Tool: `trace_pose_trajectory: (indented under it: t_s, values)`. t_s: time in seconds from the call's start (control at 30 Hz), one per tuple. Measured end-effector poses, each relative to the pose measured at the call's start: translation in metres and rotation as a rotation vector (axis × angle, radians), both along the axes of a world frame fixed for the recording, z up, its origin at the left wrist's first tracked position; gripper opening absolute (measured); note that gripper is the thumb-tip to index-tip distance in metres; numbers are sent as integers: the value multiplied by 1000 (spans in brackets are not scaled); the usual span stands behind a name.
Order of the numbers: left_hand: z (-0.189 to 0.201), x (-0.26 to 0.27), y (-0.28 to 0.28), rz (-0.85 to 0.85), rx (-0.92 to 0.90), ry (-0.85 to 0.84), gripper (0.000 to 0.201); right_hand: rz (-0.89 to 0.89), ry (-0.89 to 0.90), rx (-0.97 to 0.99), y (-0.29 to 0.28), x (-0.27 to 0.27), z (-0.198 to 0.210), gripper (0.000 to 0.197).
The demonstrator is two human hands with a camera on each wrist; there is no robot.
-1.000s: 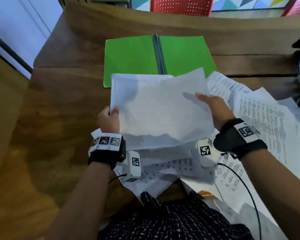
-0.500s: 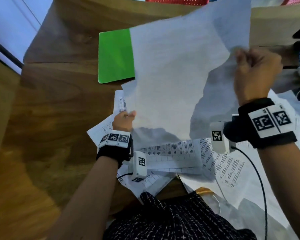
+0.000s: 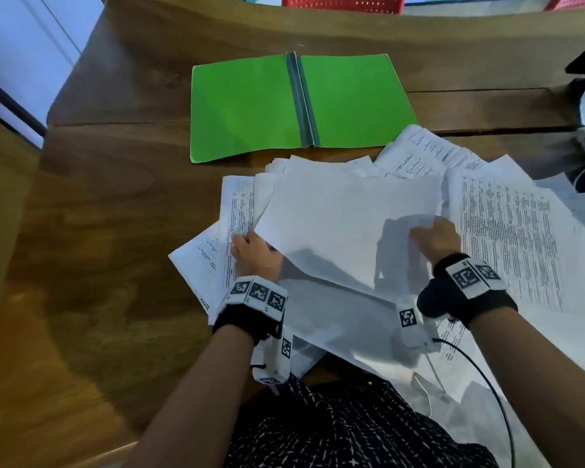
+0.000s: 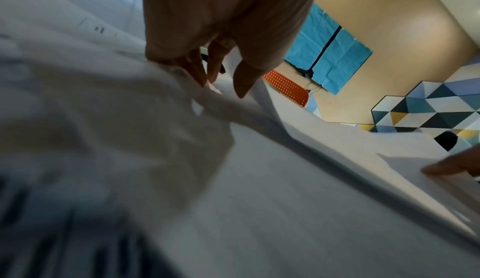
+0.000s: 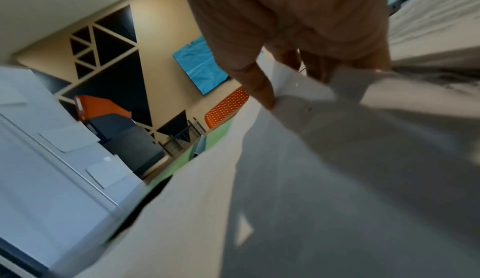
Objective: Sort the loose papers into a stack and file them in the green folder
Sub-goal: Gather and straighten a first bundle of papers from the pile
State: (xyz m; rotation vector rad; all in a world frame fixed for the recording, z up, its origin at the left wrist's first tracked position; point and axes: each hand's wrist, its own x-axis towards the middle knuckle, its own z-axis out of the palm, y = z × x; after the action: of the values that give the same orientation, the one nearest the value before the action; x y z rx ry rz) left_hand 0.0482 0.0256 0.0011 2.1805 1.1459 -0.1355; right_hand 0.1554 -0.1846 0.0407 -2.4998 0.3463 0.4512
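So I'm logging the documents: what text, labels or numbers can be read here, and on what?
Printed sheets: dense lines of print, too small and blurred to read.
Table sheet: gridded entries, unreadable.
Wrist bands: square code markers only, no words.
Green folder: no text visible.

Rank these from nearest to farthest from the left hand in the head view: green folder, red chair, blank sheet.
1. Blank sheet: held by the left hand at its edge.
2. Green folder: open, beyond the papers.
3. Red chair: past the table's far edge.
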Motion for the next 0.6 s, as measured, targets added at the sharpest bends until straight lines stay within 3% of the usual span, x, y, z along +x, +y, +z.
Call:
trace_pose_trajectory:
  t_s: [0.17,0.3,0.43,0.53,0.6]
  values:
    - [-3,-12,-9,47,-28,-144,35,78,20,106,5,-13,4,31]
    - [6,-12,2,82,-98,-142,17,133,102,-40,-6,-16,8,36]
    - [12,-11,21,66,-222,-78,27,158,254,-9,-26,-23,-4,46]
    - [12,-9,35,140,-273,-165,20,157,111,50,-24,-29,8,25]
    - [15,-6,40,174,-278,-231,15,125,-134,58,-20,-26,32,26]
